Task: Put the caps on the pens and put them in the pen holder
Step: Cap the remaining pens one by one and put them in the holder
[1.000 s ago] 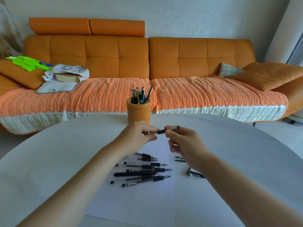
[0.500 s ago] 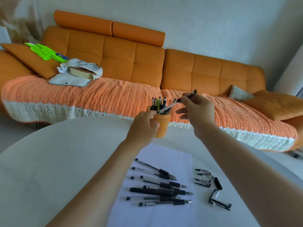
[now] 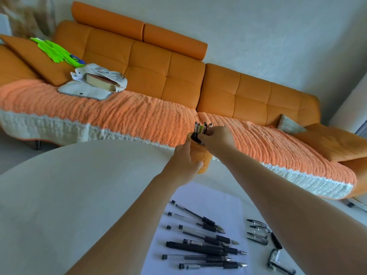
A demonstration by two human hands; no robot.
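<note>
Left hand [image 3: 183, 162] grips pen holder [image 3: 201, 155]; right hand [image 3: 217, 136] curled over its mouth, grasp unclear. Uncapped pens [image 3: 206, 243] lie nearward of holder, crosswise, tips right.

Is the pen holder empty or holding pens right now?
Holding pens: several pen tops stick up above the rim of the pen holder.

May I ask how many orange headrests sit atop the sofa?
2. The left headrest and the right headrest lie end to end atop the sofa's left half; none seems hidden.
</note>
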